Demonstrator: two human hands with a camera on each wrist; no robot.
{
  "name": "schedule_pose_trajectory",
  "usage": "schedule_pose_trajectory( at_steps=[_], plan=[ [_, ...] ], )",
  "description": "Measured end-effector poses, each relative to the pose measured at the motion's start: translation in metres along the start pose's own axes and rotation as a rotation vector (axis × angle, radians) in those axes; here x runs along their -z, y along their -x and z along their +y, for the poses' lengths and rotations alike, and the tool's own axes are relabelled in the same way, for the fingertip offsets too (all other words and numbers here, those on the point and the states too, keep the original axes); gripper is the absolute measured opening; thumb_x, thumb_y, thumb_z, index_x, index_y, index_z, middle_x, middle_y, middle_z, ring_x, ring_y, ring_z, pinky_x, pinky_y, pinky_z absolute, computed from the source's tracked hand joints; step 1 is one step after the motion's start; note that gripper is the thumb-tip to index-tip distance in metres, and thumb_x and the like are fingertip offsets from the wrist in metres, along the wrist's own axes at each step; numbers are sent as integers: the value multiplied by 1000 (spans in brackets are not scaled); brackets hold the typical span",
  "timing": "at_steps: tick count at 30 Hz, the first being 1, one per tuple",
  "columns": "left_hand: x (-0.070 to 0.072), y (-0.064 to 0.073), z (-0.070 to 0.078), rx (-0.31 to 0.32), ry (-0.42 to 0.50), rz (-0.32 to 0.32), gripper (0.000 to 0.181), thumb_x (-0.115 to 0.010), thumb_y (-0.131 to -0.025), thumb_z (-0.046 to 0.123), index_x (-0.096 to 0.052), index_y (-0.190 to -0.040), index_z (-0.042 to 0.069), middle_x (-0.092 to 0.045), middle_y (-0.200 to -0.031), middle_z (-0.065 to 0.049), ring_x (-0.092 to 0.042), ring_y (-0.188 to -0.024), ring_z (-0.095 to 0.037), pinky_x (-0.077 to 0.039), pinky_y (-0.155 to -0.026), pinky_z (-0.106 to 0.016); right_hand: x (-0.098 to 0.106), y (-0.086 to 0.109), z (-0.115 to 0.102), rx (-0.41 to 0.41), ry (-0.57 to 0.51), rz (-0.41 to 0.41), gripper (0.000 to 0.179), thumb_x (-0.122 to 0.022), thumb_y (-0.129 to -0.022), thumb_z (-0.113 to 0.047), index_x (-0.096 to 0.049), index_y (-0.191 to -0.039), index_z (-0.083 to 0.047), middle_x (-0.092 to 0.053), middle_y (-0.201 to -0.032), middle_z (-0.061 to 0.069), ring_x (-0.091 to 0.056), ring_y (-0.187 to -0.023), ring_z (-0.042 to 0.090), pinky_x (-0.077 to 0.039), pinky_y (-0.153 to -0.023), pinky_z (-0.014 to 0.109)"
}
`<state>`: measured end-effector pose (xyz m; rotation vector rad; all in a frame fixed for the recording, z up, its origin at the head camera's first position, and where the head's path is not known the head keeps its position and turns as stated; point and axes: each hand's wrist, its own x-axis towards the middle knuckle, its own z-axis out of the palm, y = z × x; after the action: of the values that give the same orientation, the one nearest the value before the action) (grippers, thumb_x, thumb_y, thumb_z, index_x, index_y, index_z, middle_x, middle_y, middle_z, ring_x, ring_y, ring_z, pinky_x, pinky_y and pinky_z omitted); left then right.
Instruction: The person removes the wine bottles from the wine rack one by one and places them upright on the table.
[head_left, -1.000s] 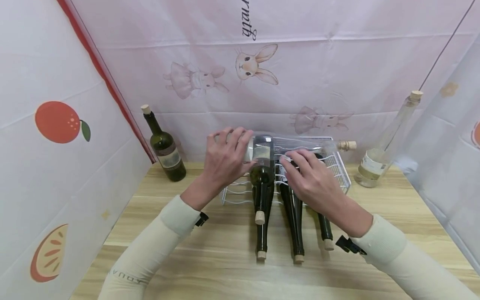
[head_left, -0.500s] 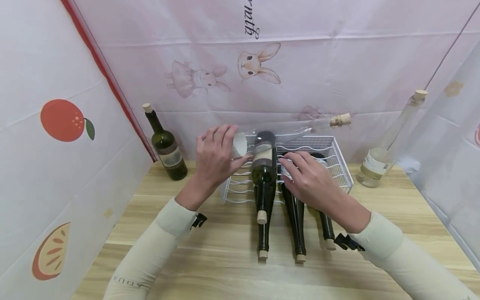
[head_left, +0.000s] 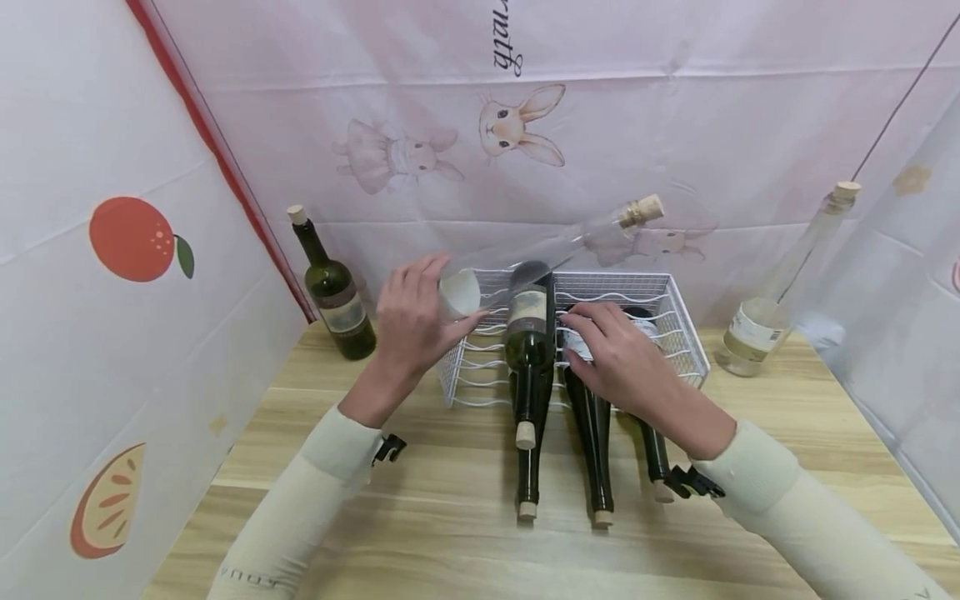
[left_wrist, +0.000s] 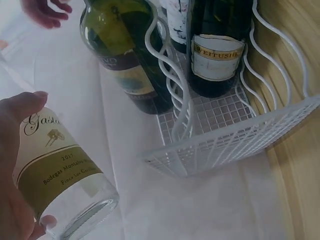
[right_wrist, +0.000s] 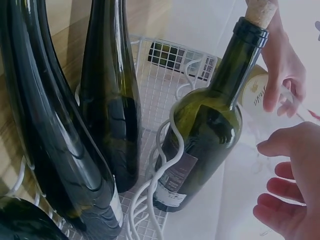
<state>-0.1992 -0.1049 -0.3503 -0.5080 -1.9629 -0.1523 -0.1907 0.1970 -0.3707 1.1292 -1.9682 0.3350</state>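
My left hand [head_left: 411, 312] grips a clear glass bottle [head_left: 588, 240] near its base, and the corked neck slants up to the right above the rack. Its cream and gold label [left_wrist: 57, 162] faces the left wrist camera. Beneath it, a green bottle [head_left: 527, 325] lies on the upper tier of a white wire rack [head_left: 682, 333], cork toward me. My right hand [head_left: 626, 350] hovers over the rack's right half, fingers loosely bent around nothing. Below that hand lie dark bottles [head_left: 592, 442], with necks past the rack's front edge.
A corked green bottle [head_left: 340, 308] stands upright on the wooden table [head_left: 420, 517] at the left. Another clear corked bottle [head_left: 750, 333] stands at the right. A printed pink cloth [head_left: 637, 150] hangs directly behind the rack.
My left hand has moved left with the clear bottle, whose corked end has risen and swung left from lying level across the rack. My right hand stays almost in place.
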Motion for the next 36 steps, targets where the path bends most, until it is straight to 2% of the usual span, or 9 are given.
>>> schedule_pose_trajectory(
  at_steps=[8,14,19,23,28,33,36],
  plan=[
    [2,12,-9,103,52,4,90,-89,-72,56,-58,-134,-1,-70,-126,-21,-67,-112,-39,-61,-89,-55,-7,1,3,-72,-42,-19,45,-82,-82,-10,-66,-121,7,-67,-117,23,-65,-109,39,-60,-92,50],
    [2,24,-17,161,77,19,90,-92,-68,51,-58,-132,-2,-69,-127,-21,-66,-110,-39,-61,-87,-51,-12,3,4,-174,-61,-62,48,-82,-84,-12,-64,-125,5,-67,-121,24,-65,-112,40,-59,-95,53],
    [2,34,-21,200,87,19,89,-93,-66,48,-58,-130,-3,-68,-127,-23,-65,-107,-39,-62,-83,-50,-16,2,4,-227,-86,-96,49,-82,-85,-13,-64,-126,5,-66,-122,25,-65,-115,42,-58,-97,55],
    [2,41,-24,239,106,3,88,-92,-66,48,-57,-130,-3,-67,-126,-22,-63,-104,-39,-62,-78,-50,-19,1,4,-294,-147,-138,47,-80,-87,-11,-63,-127,6,-66,-122,24,-65,-113,41,-58,-95,55],
    [0,50,-28,296,152,-3,89,-92,-64,47,-57,-130,-2,-65,-123,-20,-62,-103,-37,-61,-79,-50,-21,-1,8,-403,-232,-198,48,-78,-89,-8,-61,-131,5,-65,-127,24,-65,-112,39,-58,-93,54],
    [-1,59,-31,366,192,-2,89,-94,-61,43,-57,-126,-5,-64,-116,-22,-61,-101,-37,-60,-79,-52,-23,-1,10,-451,-267,-229,50,-79,-88,-8,-60,-133,5,-64,-128,24,-66,-109,40,-59,-93,53],
    [-2,65,-33,404,199,-18,88,-94,-61,43,-58,-125,-5,-64,-114,-22,-61,-100,-38,-58,-79,-52,-25,-1,11,-459,-266,-229,50,-78,-87,-7,-60,-133,5,-64,-130,25,-65,-114,41,-57,-97,54]
  ],
)
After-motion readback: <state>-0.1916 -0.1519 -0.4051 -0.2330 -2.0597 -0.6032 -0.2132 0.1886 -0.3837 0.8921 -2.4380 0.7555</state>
